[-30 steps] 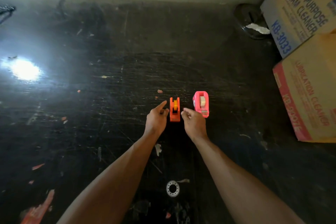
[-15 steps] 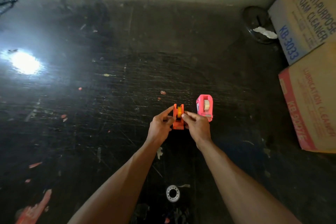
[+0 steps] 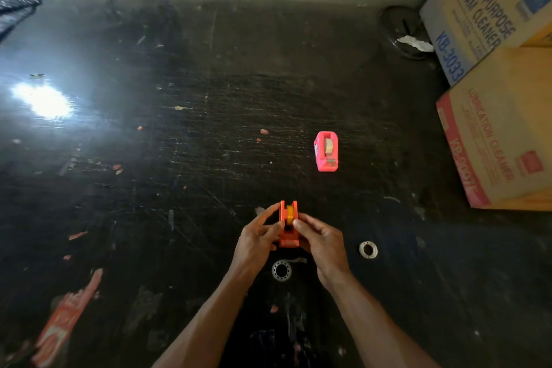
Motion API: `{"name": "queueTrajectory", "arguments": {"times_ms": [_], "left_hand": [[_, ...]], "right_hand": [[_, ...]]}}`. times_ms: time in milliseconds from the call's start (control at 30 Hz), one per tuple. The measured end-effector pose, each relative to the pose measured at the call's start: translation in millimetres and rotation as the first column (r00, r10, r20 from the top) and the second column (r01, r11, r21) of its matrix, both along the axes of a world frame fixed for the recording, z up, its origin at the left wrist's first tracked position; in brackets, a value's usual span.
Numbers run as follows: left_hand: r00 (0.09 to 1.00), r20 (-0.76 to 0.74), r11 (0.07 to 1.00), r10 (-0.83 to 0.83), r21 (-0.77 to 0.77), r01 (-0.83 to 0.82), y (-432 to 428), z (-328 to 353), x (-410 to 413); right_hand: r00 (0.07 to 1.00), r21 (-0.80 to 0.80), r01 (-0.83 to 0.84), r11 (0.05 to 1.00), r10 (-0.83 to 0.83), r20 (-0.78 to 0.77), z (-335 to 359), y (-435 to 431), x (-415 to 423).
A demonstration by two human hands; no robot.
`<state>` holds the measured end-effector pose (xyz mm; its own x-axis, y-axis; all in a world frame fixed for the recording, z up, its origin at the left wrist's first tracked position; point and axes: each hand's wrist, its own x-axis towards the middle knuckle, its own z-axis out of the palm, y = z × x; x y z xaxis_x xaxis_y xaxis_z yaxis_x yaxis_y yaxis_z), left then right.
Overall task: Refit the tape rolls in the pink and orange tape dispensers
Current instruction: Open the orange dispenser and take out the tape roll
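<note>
The orange tape dispenser is held between both hands above the dark table, a yellowish tape roll sitting in its slot. My left hand grips its left side, index finger stretched along the wall. My right hand grips its right side, with the thumb tip on the roll. The pink tape dispenser stands alone farther back to the right, a pale roll in it.
Two loose rings lie on the scratched black table: a clear tape core just below my hands and a white core to the right. Cardboard boxes line the right edge. A round dark object sits at the back.
Both hands closed on the orange dispenser and brought it toward me, away from the pink one. The pink dispenser stayed where it was.
</note>
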<state>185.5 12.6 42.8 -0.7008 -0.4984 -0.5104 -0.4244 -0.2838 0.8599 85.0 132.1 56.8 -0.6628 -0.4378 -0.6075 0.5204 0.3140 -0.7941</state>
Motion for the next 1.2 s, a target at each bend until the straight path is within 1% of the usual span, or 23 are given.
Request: {"name": "queueTrajectory", "arguments": {"times_ms": [200,267,333,400,467,567,667,767,833,900,1067,1200], "left_hand": [[0.999,-0.043,0.999,0.016,0.04,-0.015,19.5,12.2,21.5],[0.998,-0.049,0.998,0.034,0.051,-0.031,25.6,13.4,25.0],[0.996,-0.038,0.995,0.078,0.069,-0.076,29.4,10.7,28.5],[0.987,-0.013,0.985,0.157,0.073,-0.156,27.8,6.0,32.7],[0.983,0.021,0.984,0.18,0.003,-0.18,21.1,0.3,39.1],[0.989,0.123,0.973,0.087,-0.221,-0.059,10.5,-3.8,48.6],[0.966,0.24,0.882,0.098,-0.47,0.027,3.8,-12.4,54.5],[0.938,0.335,0.789,0.093,-0.599,0.135,3.2,-14.0,55.9],[0.927,0.37,0.737,0.061,-0.643,0.208,3.6,-14.4,55.8],[0.916,0.396,0.717,0.056,-0.655,0.239,3.1,-18.9,55.3],[0.93,0.359,0.728,0.079,-0.658,0.192,3.4,-22.2,53.0],[0.93,0.33,0.786,0.162,-0.613,0.081,6.1,-13.9,50.6]], "right_hand": [[0.99,-0.054,0.056,0.997,-0.048,0.136,1.6,21.0,19.6],[0.986,-0.06,0.074,0.995,-0.063,0.156,1.5,25.0,22.5],[0.981,-0.078,0.101,0.992,-0.086,0.175,4.4,29.3,23.7],[0.972,-0.086,0.144,0.986,-0.125,0.198,7.7,34.5,21.2],[0.966,-0.074,0.174,0.982,-0.155,0.205,8.6,39.5,16.8],[0.971,-0.067,0.155,0.986,-0.14,0.193,7.7,44.2,12.7],[0.975,-0.065,0.15,0.986,-0.137,0.173,7.6,46.6,12.3],[0.976,-0.063,0.158,0.985,-0.146,0.164,6.4,47.8,14.5],[0.976,-0.053,0.154,0.987,-0.144,0.166,4.5,49.2,16.0],[0.977,-0.041,0.147,0.988,-0.138,0.164,4.7,50.2,16.6],[0.983,-0.033,0.122,0.992,-0.117,0.138,5.4,51.0,15.2],[0.987,-0.038,0.107,0.994,-0.102,0.123,7.2,49.5,15.0]]}}
